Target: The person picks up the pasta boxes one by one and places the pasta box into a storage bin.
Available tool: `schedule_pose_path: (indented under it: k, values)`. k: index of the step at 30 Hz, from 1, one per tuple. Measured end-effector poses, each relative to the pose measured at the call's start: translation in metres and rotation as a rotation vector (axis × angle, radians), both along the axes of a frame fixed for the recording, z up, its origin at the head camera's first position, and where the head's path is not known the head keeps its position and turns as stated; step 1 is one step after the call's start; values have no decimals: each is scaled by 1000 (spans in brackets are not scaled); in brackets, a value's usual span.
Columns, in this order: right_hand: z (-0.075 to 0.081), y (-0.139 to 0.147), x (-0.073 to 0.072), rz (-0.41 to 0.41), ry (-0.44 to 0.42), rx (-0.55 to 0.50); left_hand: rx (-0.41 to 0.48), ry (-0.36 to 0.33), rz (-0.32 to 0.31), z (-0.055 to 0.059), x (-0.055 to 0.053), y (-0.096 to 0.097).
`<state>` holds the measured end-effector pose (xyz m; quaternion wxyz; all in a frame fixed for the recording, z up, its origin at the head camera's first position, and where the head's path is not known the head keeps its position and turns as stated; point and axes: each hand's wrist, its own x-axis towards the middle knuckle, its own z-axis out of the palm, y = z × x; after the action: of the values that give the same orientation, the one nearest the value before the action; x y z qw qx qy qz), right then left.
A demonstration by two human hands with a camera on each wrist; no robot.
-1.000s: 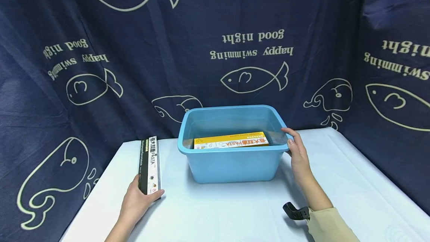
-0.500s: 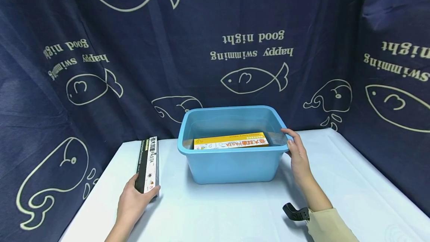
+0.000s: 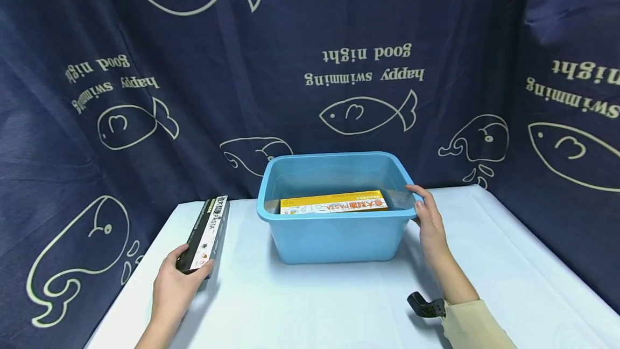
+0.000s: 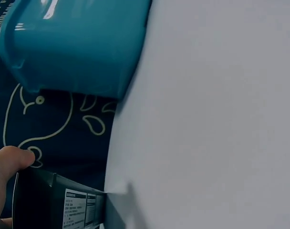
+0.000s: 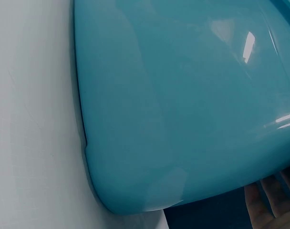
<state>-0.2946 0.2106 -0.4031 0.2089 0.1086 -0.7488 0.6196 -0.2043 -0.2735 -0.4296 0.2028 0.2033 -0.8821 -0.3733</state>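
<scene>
In the head view, my left hand (image 3: 173,284) grips the near end of a black-and-white pasta box (image 3: 205,235), thumb on its right side and fingers on its left. The box slants, its far end by the table's back edge. The left wrist view shows the box's dark end (image 4: 37,205) with the thumb against it. My right hand (image 3: 431,230) holds the right rim of a light blue plastic bin (image 3: 334,241). Inside lies a yellow-and-white pasta box (image 3: 334,202), its lower part hidden by the front wall. In the right wrist view, fingers (image 5: 259,202) show beside the bin.
A white cloth covers the table (image 3: 300,306). Behind and beside it hangs a dark blue curtain (image 3: 271,90) with fish drawings, close to the bin's back. A black strap-like piece (image 3: 426,305) juts from the right sleeve over the table.
My left hand has moved left, swinging the near end of the black-and-white pasta box left while its far end stays near the same spot. The right hand and bin have not moved.
</scene>
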Motion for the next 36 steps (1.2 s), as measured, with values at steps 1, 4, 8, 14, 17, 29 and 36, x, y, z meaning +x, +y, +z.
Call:
schedule_pose_path:
  k: [1,4,8,14,17,29,36]
  values:
    - [0,0,0,0,1,-1,8,12,11,2,0,-1]
    - [-1,1,0,2,4,-3,35,43,54,7,0,-2]
    - [-2,2,0,3,4,-6,73,91,94,13,1,-5]
    - [-2,2,0,5,4,-1,111,172,136,15,-1,-13]
    - [-1,2,0,5,5,1,129,192,165,18,-2,-14]
    - [0,2,0,16,11,0,127,286,242,36,-2,-13]
    - [0,2,0,20,7,-4,161,312,231,38,-3,-13]
